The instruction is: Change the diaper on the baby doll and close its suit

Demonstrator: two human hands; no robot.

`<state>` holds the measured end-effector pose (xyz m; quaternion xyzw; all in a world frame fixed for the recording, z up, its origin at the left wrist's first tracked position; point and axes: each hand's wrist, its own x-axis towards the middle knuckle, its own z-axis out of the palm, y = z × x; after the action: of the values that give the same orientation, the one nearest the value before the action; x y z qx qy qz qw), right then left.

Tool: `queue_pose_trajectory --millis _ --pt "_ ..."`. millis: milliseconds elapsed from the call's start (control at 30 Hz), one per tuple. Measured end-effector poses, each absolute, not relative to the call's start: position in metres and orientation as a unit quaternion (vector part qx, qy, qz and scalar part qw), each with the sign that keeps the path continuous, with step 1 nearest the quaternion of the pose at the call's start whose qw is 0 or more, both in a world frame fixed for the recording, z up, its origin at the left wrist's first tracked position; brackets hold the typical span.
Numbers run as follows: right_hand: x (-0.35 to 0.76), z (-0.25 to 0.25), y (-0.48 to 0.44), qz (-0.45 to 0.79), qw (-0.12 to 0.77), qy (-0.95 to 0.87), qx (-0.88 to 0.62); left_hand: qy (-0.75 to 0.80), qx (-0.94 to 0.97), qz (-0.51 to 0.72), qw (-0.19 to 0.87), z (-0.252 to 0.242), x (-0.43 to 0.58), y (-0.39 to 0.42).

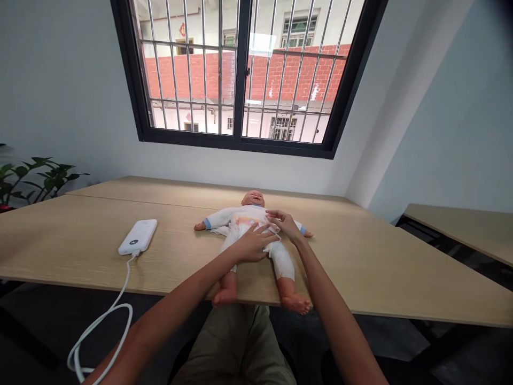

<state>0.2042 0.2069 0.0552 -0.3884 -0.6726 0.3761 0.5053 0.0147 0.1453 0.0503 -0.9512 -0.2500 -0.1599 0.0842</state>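
A baby doll [281, 261] lies on its back on the wooden table, head towards the window and feet at the near edge. It wears white clothes with blue cuffs. A white diaper-like piece with a faint orange and yellow print [245, 220] covers its belly. My left hand [253, 245] rests over the doll's lower belly and crotch, fingers stretched out and spread. Above it, on the doll's waist at the right, is my right hand [284, 223], its fingers slightly bent and reaching inwards over the cloth. I see nothing gripped in either hand.
A white power bank [138, 237] lies on the table [360, 267] at the left. Its white cable [127, 278] hangs over the near edge past my left forearm. A leafy plant [48, 179] stands at the far left, below a barred window [240, 80]. Another table [465, 224] is at the right.
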Motion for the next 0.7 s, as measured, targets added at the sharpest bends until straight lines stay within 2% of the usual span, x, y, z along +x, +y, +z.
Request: queue_pose_trajectory --millis 200,500,700 --pt "0.199 0.049 0.21 0.4 0.404 -0.719 -0.4 -0.245 -0.953 -0.149 0.094 0.054 0.015 0.141" --pt "0.199 0.052 0.205 0.449 0.379 -0.712 -0.385 -0.235 -0.959 -0.134 0.084 0.052 0.013 0.139" --pt "0.195 0.056 0.199 0.443 0.412 -0.681 -0.412 -0.23 -0.961 -0.131 0.081 0.055 0.013 0.138"
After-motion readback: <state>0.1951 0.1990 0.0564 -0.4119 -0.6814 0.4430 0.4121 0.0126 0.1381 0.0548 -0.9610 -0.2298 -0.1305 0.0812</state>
